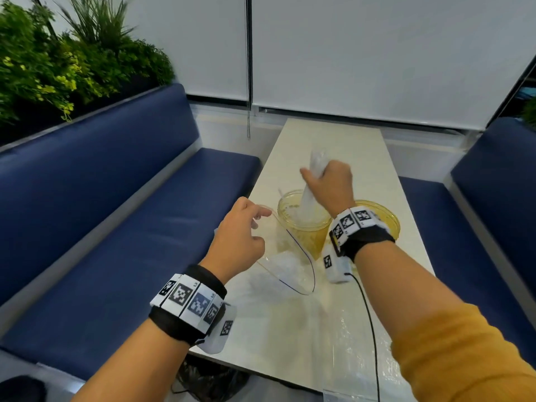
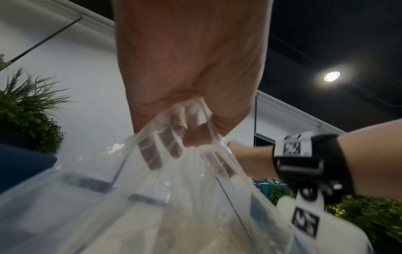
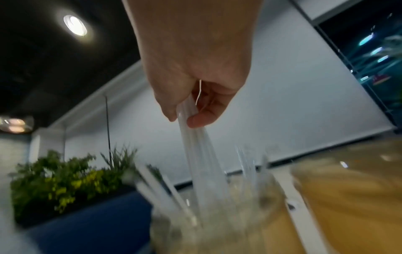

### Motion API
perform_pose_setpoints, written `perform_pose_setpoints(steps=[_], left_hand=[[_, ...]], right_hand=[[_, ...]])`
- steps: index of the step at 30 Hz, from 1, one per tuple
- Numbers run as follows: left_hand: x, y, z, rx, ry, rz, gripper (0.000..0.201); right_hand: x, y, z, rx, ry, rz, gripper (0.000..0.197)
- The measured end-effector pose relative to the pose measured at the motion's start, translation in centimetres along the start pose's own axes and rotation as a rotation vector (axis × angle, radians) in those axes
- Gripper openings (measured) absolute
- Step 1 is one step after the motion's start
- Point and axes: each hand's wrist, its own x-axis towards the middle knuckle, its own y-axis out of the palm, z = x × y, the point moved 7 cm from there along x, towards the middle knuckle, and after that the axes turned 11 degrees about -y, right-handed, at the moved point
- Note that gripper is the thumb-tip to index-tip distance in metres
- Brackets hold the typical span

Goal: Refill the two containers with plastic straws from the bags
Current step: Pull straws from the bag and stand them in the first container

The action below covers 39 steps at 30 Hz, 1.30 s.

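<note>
Two yellowish clear containers stand mid-table: the left container [image 1: 301, 221] and the right container [image 1: 383, 219], partly behind my wrist. My right hand [image 1: 330, 184] grips a bundle of clear plastic straws [image 1: 311, 187], whose lower ends stand inside the left container; the same straws [image 3: 200, 154] show in the right wrist view, with several loose ones leaning in the container [image 3: 217, 223]. My left hand [image 1: 240, 230] pinches the open rim of a clear zip bag [image 1: 287, 268] lifted off the table. In the left wrist view, its fingers [image 2: 174, 146] show through the bag [image 2: 174, 206].
A narrow cream table [image 1: 333, 146] runs away from me between two blue benches [image 1: 116, 213] [image 1: 493, 198]. More clear plastic [image 1: 356, 338] lies on the near table end. A black cable [image 1: 371, 329] hangs from my right wrist. Plants [image 1: 58, 59] sit behind the left bench.
</note>
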Motion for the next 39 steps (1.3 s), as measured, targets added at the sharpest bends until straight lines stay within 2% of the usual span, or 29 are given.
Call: perform_pose_setpoints(steps=[2, 4, 6, 9, 11, 13, 15, 16, 18, 20, 23, 25, 26, 28, 29, 30, 33, 34, 37, 38, 39], left_hand=[[-0.2, -0.5, -0.3, -0.033, 0.021, 0.003, 0.056], [-0.3, -1.1, -0.5, -0.047, 0.027, 0.0, 0.056], [-0.4, -1.5, -0.6, -0.036, 0.025, -0.006, 0.056], [-0.5, -1.9, -0.8, -0.027, 0.031, -0.012, 0.055], [-0.5, -2.0, -1.0, -0.024, 0.037, -0.01, 0.055], [-0.5, -2.1, -1.0, -0.017, 0.043, -0.008, 0.054], [-0.6, -2.3, -1.0, -0.014, 0.047, -0.005, 0.053], [-0.7, -2.4, -1.1, -0.015, 0.049, -0.003, 0.052], [-0.8, -2.8, -1.1, -0.02, 0.054, 0.004, 0.052], [-0.8, -3.3, -1.1, -0.016, 0.056, 0.008, 0.053], [-0.8, -3.7, -1.2, -0.007, 0.064, 0.018, 0.054], [-0.7, -3.7, -1.2, -0.004, 0.066, 0.031, 0.056], [-0.7, -3.6, -1.1, 0.0, 0.062, 0.042, 0.057], [-0.6, -3.3, -0.9, 0.026, 0.055, 0.074, 0.062], [-0.6, -3.0, -0.8, 0.045, 0.052, 0.094, 0.065], [-0.6, -2.8, -0.8, 0.055, 0.051, 0.113, 0.068], [-0.7, -2.2, -0.9, 0.026, 0.037, 0.149, 0.076], [-0.7, -2.0, -1.0, 0.013, 0.033, 0.155, 0.077], [-0.8, -1.6, -1.4, 0.008, 0.04, 0.156, 0.079], [-0.9, -1.4, -1.5, 0.006, 0.048, 0.158, 0.079], [-0.9, -1.1, -1.6, -0.001, 0.055, 0.164, 0.08]], right_hand=[[-1.3, 2.6, -1.3, -0.044, 0.07, 0.137, 0.048], [-2.1, 3.3, -2.1, -0.079, 0.144, 0.198, 0.054], [-2.3, 3.0, -2.5, -0.063, 0.18, 0.169, 0.065], [-1.1, 1.8, -2.1, 0.058, 0.158, 0.025, 0.089], [0.1, 0.9, -1.0, 0.057, 0.1, -0.049, 0.081], [0.9, 0.4, -0.1, 0.016, 0.072, -0.081, 0.062], [1.1, 1.2, 0.1, -0.048, 0.066, -0.034, 0.042], [0.9, 2.1, -0.1, -0.118, 0.052, 0.038, 0.035], [0.0, 3.8, -0.7, -0.278, 0.024, 0.212, 0.033], [-0.4, 4.2, -0.9, -0.329, 0.004, 0.271, 0.035], [0.6, 2.8, 0.5, -0.314, -0.122, 0.118, 0.031], [0.9, 2.4, 1.2, -0.295, -0.166, 0.107, 0.036], [0.8, 2.7, 1.0, -0.294, -0.15, 0.182, 0.039], [0.0, 3.7, 0.2, -0.416, -0.064, 0.457, 0.045], [-0.3, 3.5, 0.1, -0.478, -0.04, 0.53, 0.047], [-0.4, 2.8, 0.7, -0.513, -0.036, 0.534, 0.047], [-0.5, -0.9, 4.5, -0.499, -0.117, 0.367, 0.037], [-1.1, -1.3, 5.7, -0.395, -0.134, 0.437, 0.034], [-7.1, 0.9, 9.3, 0.021, -0.109, 0.981, 0.031], [-9.2, 2.1, 10.0, 0.053, -0.145, 1.096, 0.027], [-10.7, 3.3, 10.3, -0.013, -0.219, 1.138, 0.023]])
